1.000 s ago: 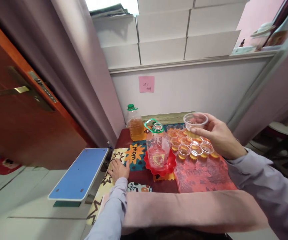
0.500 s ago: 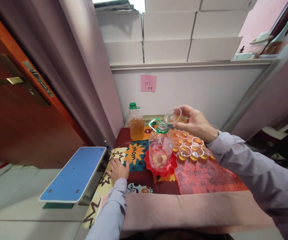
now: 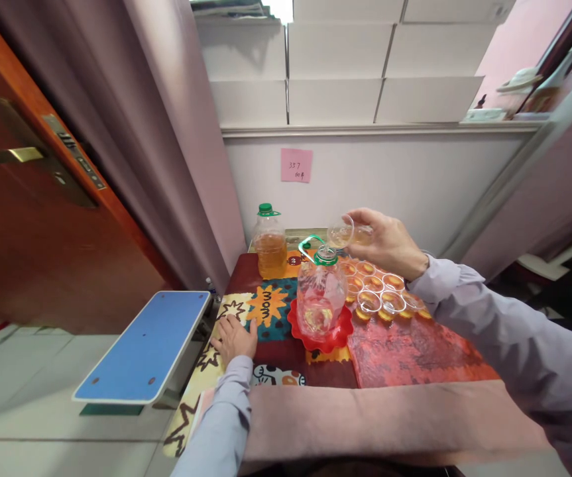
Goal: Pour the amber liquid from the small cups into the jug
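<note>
On a desk under a bright patterned cloth, a clear, green-collared plastic bottle stands uncapped in a red scalloped dish. The right hand has its fingers curled around a small clear plastic cup, tipped at the bottle's mouth. A slow tilt, rim centred over that narrow opening, should limit spills. The left hand lies spread on the cloth, gripping nothing; it could steady the bottle.

A brown door with a metal handle is shown at left, flanked by a mauve curtain. The pale wall, marked by a pink note, is surmounted by white panels. A tiled floor and a blue-topped stand are seen lower left.
</note>
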`<control>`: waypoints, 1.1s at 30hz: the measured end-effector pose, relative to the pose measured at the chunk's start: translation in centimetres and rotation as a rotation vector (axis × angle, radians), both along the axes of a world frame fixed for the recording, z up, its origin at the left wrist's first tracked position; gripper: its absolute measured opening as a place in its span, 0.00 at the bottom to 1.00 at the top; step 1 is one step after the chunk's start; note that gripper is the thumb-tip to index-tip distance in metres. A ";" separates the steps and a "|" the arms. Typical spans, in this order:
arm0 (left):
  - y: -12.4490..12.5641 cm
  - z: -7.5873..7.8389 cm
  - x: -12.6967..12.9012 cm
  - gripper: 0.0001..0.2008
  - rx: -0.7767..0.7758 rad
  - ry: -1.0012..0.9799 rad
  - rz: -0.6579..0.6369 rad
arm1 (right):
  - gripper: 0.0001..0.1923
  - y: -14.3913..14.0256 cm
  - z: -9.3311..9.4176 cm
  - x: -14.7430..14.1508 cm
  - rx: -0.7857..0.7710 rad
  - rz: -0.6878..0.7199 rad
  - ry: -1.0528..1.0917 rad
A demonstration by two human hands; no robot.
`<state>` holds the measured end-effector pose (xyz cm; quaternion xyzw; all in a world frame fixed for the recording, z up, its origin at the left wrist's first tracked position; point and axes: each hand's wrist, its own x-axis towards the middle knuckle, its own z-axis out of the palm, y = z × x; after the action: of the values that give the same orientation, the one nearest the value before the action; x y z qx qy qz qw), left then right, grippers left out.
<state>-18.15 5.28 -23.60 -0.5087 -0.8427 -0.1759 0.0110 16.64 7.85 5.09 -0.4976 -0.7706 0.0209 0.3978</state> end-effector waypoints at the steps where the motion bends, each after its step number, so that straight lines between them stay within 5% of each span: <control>1: 0.0 0.0 0.0 0.37 0.000 0.001 0.001 | 0.24 0.0 0.0 0.0 0.009 -0.002 -0.006; 33: 0.1 -0.1 -0.1 0.37 0.000 0.001 -0.002 | 0.27 0.4 1.0 -0.2 0.126 0.037 -0.175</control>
<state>-18.23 5.39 -23.75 -0.5098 -0.8421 -0.1757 0.0112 16.40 8.26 6.07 -0.4573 -0.8112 -0.0636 0.3589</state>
